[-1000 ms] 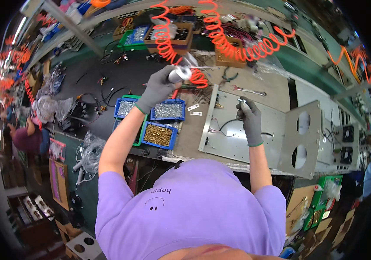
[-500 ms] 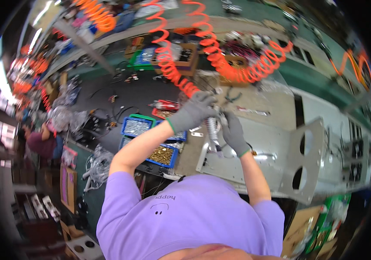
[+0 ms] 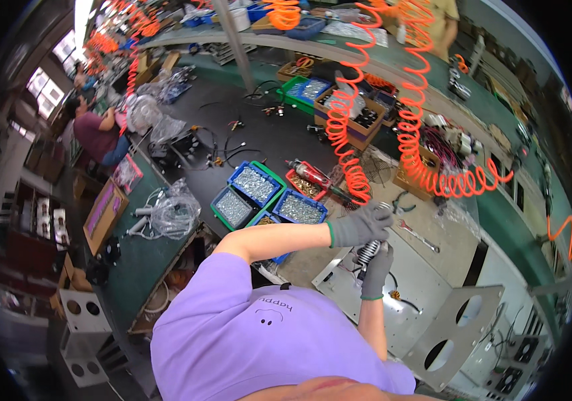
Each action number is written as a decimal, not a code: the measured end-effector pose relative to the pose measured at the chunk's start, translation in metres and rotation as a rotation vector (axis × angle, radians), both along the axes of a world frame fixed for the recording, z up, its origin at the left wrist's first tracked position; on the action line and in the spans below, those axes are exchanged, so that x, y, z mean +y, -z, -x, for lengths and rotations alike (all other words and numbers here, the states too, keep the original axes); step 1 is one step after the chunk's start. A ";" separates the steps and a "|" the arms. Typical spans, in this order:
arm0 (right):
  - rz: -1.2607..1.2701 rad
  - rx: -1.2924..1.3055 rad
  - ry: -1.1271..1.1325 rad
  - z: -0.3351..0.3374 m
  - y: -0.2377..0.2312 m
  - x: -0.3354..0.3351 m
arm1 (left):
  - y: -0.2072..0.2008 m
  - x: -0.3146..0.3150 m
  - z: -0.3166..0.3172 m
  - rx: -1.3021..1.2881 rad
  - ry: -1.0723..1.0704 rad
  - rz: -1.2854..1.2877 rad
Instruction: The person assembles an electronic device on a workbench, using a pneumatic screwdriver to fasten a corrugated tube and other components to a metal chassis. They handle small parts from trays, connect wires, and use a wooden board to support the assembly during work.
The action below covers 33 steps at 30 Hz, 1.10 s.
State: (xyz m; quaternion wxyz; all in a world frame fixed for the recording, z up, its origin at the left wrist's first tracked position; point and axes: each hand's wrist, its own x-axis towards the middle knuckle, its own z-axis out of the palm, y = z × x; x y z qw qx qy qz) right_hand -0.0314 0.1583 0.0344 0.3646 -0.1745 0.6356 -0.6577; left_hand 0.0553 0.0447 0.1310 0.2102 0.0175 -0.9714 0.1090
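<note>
Both of my hands wear grey work gloves with green cuffs and are closed close together over the bench. A silver, ribbed, spring-like part point(image 3: 368, 252) shows between them, its lower end dark. My left hand point(image 3: 362, 226) is wrapped about its upper end, where a bit of shiny metal sticks out by the fingertips. Just below, my right hand point(image 3: 377, 271) grips the same part from the right side. The fingers hide much of it, so its exact kind is unclear. Under the hands lies a grey sheet-metal panel point(image 3: 339, 284).
Blue bins of screws point(image 3: 300, 208) stand left of my hands, beside a red power screwdriver point(image 3: 309, 174) on a red tray. Orange coiled air hoses point(image 3: 409, 127) hang ahead. Pliers point(image 3: 401, 202) and a wrench point(image 3: 419, 236) lie beyond. A bracket with round holes point(image 3: 456, 334) rises at right. Another person point(image 3: 97, 134) sits far left.
The head view has turned left, so the bench and bins sit further right and lower in it. My hands stay together on the silver ribbed part, which now tilts more.
</note>
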 end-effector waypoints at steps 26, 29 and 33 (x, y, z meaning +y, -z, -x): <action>-0.007 -0.383 -0.101 -0.012 -0.016 0.026 | 0.053 0.012 -0.016 0.383 -0.366 -2.284; -0.073 -0.205 -0.021 0.009 0.004 0.034 | 0.039 0.010 -0.032 0.373 -0.402 -2.249; -0.099 -0.021 0.013 0.038 0.035 0.029 | 0.046 0.011 -0.034 0.282 -0.564 -2.252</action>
